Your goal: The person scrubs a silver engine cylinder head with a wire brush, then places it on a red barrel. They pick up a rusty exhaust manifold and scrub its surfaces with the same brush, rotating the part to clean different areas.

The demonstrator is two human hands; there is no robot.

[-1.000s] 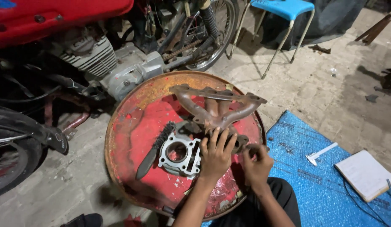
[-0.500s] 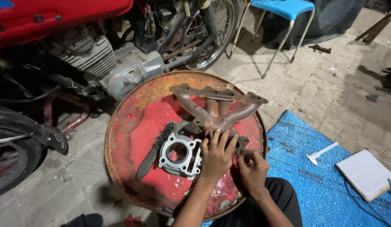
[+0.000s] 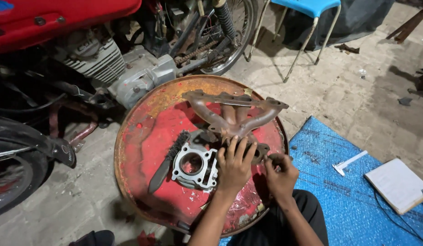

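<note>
Down on the floor, a round drum lid [image 3: 143, 136] serves as the bench, its red paint flaking and the rim gone to rust. On it lies a pale cast-metal engine cylinder [image 3: 193, 166], a big round bore in the middle and bolt holes at the corners. The left hand [image 3: 234, 164] presses flat just beside it, fingers spread over a dark gasket-like plate [image 3: 259, 152]. A black wire brush [image 3: 168, 159] rests to the cylinder's left. Behind, a rusty brown manifold [image 3: 234, 114] branches like a fork. The right hand [image 3: 280, 175] curls tight at the lid's edge, pinching something small I cannot make out. Since a second ago that right hand has slid slightly lower and outward; the left has barely moved.
</note>
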